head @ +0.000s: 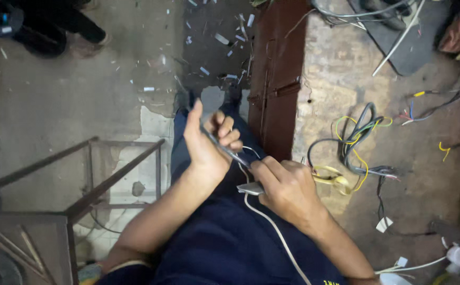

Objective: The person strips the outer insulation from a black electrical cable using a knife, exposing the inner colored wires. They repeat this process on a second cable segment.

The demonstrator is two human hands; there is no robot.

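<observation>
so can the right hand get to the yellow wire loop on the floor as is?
Probably not right away. The right hand is shut on the white cable, so it isn't free. The yellow wire loop lies just beyond its knuckles with nothing between.

The left hand (206,145) grips a grey tool (224,148); the right hand (288,187) pinches a white cable (272,224) over dark-blue trousers (224,243).

From my remote seat I see a smooth white plastic-sheathed cable (272,224) against matt dark-blue cloth trousers (224,243). A slim grey tool (224,149) of dull metal shows a faint sheen. The grey concrete floor (56,95) is rough and dusty; the rusty brown metal frame (108,179) looks pitted, and the glossy coloured plastic wires (359,137) lie tangled.
</observation>
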